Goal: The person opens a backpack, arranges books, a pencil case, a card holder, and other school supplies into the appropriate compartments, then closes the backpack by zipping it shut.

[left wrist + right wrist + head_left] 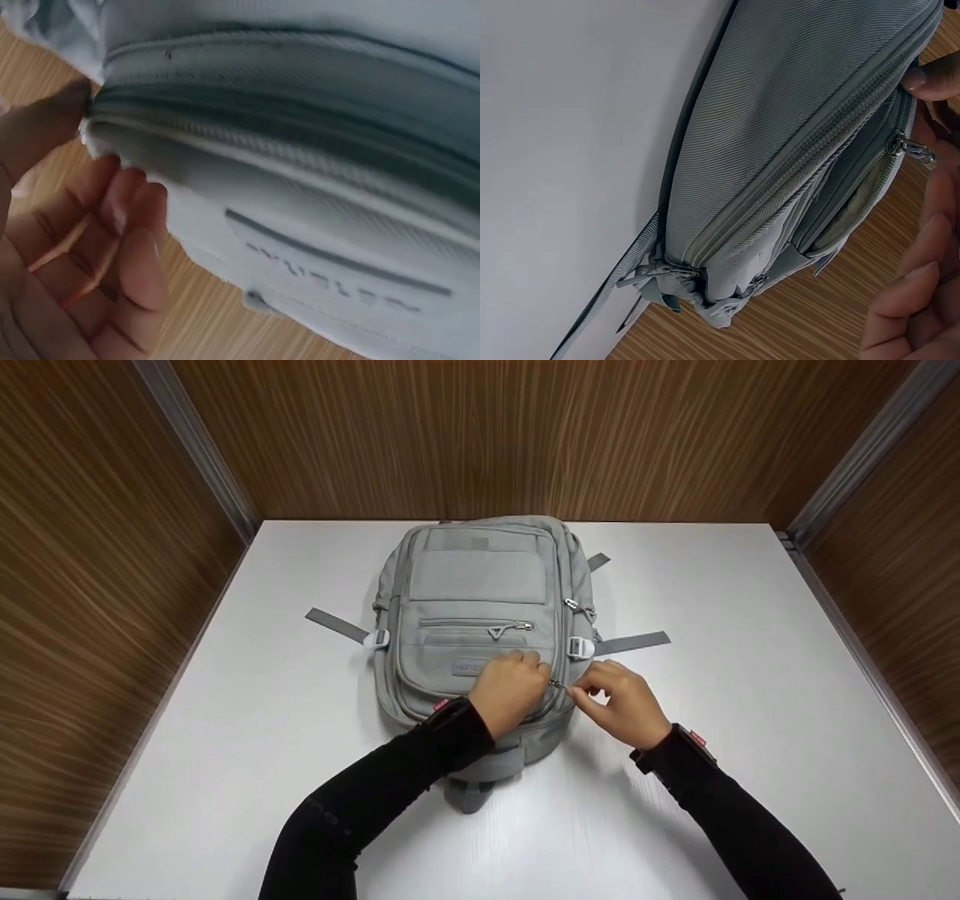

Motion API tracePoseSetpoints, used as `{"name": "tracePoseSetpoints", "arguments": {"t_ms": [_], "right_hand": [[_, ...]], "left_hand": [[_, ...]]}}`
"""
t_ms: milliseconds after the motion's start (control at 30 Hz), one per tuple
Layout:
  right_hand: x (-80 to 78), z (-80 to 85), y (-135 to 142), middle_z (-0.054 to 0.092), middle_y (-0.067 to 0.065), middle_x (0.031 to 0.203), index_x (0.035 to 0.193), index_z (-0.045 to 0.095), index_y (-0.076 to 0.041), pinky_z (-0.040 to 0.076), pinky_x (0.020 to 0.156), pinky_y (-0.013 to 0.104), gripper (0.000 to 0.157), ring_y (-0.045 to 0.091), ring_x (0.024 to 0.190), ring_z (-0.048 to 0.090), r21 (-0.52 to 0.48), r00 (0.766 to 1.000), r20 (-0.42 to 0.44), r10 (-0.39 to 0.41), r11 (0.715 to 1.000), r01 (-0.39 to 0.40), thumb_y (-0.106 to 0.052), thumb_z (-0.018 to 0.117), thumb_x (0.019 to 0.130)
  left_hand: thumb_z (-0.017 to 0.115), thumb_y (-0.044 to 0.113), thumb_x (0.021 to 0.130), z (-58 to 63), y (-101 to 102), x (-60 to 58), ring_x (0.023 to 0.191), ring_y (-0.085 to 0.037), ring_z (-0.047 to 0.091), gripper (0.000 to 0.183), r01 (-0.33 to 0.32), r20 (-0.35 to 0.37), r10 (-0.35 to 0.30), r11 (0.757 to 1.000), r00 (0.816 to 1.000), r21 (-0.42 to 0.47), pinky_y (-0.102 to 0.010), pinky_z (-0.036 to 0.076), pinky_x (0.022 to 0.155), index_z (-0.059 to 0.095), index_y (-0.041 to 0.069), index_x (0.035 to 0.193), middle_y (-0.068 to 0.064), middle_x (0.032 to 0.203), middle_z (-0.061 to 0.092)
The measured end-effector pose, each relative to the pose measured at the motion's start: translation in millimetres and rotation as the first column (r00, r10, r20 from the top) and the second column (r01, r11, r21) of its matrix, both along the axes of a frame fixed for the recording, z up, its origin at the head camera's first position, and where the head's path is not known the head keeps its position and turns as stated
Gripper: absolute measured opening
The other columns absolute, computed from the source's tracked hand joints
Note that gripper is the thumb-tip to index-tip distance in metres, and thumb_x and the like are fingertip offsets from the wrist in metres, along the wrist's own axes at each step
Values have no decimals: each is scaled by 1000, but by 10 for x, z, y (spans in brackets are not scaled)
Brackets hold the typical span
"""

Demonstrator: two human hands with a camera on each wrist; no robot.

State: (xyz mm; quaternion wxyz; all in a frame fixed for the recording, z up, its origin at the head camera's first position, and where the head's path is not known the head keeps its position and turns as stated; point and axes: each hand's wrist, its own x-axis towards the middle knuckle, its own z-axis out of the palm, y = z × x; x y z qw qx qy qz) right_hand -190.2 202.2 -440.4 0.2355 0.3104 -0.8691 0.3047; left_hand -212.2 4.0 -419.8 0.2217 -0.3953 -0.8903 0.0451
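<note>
A grey backpack [480,577] lies front side up, its top end toward me. My left hand [511,694] pinches the fabric edge of the front compartment [315,169] beside its zipper track, thumb on one side and curled fingers on the other. Just to the right, my right hand [619,701] pinches a metal zipper pull [915,150] between thumb and index finger. In the right wrist view, part of this compartment gapes beside the slider and shows a pale lining [862,199]. The exact fingertip contact on the pull is partly hidden.
The backpack rests on a white table [285,720] enclosed by wood-grain panels [480,442]. Grey straps [632,643] stick out sideways from white buckles [580,648]. A smaller pocket zipper [465,622] crosses the bag's front. The carry handle [491,765] hangs at the near end.
</note>
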Motion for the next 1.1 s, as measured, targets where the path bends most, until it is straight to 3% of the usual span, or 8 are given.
{"name": "tracePoseSetpoints", "arguments": {"t_ms": [167, 433, 600, 733, 867, 967, 1100], "right_hand": [[-51, -9, 53, 53, -12, 69, 72, 64, -16, 38, 55, 22, 7, 5, 66, 48, 10, 999, -18, -31, 999, 31, -13, 66, 78], [-180, -50, 91, 52, -9, 70, 74, 64, -15, 38, 55, 24, 7, 8, 64, 46, 53, 998, 14, -64, 997, 63, -17, 65, 81], [-261, -55, 45, 52, -8, 68, 74, 65, -14, 37, 55, 25, 8, 9, 63, 46, 59, 996, 32, -83, 995, 81, -18, 64, 81], [-327, -40, -19, 52, -9, 68, 73, 65, -14, 38, 55, 25, 10, 8, 64, 47, 71, 995, 40, -90, 994, 87, -20, 64, 82], [-400, -15, -70, 53, -9, 68, 74, 66, -13, 38, 54, 26, 10, 8, 63, 47, 77, 994, 45, -103, 992, 100, -20, 64, 82], [-465, 5, -102, 53, -8, 68, 74, 66, -13, 38, 54, 26, 11, 9, 62, 47, 84, 992, 41, -116, 990, 112, -21, 64, 82], [-558, 29, -145, 53, -7, 67, 74, 66, -12, 38, 54, 26, 14, 9, 61, 47, 83, 989, 45, -140, 987, 136, -22, 63, 83]], "left_hand": [[58, 12, 81, -25, -34, 6, 64, -14, 55, 7, 22, -5, -22, 1000, 1000, -8, -26, 48, 48, 66, 12, 82, 0, 76, 60], [58, 28, 84, -62, -262, -53, 64, -12, 53, 13, 112, -13, -112, 993, 994, 20, -23, 46, 47, 67, 19, 87, 4, 80, 60], [61, 19, 82, -43, -454, -97, 62, -11, 53, 6, 148, 32, -149, 989, 988, 23, -24, 46, 48, 66, 17, 81, 5, 74, 57], [61, 8, 76, -19, -614, -136, 59, -12, 52, 11, 144, 62, -144, 990, 988, 4, -25, 46, 48, 65, 17, 78, 5, 71, 56], [65, 18, 77, -11, -746, -167, 58, -13, 51, 2, 137, 89, -138, 990, 986, 21, -25, 45, 49, 66, 17, 78, 5, 71, 57], [67, 24, 76, -13, -845, -189, 58, -14, 51, 8, 114, 89, -116, 993, 989, 24, -26, 45, 49, 65, 17, 77, 6, 72, 58], [65, 18, 75, -10, -1008, -220, 58, -16, 53, 3, 58, 65, -59, 998, 996, 17, -29, 45, 49, 64, 17, 72, 5, 72, 60]]}}
